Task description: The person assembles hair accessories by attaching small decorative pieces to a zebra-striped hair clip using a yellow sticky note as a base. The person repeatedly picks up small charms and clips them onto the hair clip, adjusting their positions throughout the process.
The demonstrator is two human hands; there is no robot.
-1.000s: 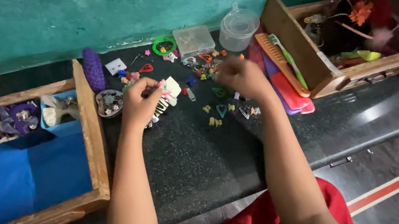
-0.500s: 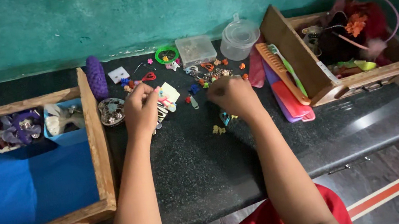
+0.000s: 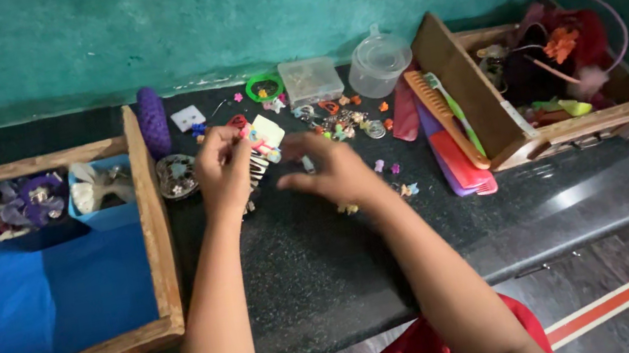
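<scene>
Left hand (image 3: 223,171): we are pinching a pale card of hair clips (image 3: 263,141), grip closed on it.
Right hand (image 3: 331,172): we are hovering it, grip loosely open and empty, over small clips (image 3: 386,165) on the counter (image 3: 307,281).

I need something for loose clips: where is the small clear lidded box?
In the head view the small clear lidded box sits at the back of the dark counter, against the green wall, between the green ring and the clear plastic jar.

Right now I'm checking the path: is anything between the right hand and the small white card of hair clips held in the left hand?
Nothing visible: right hand hovers beside the small white card in the left hand.
</scene>
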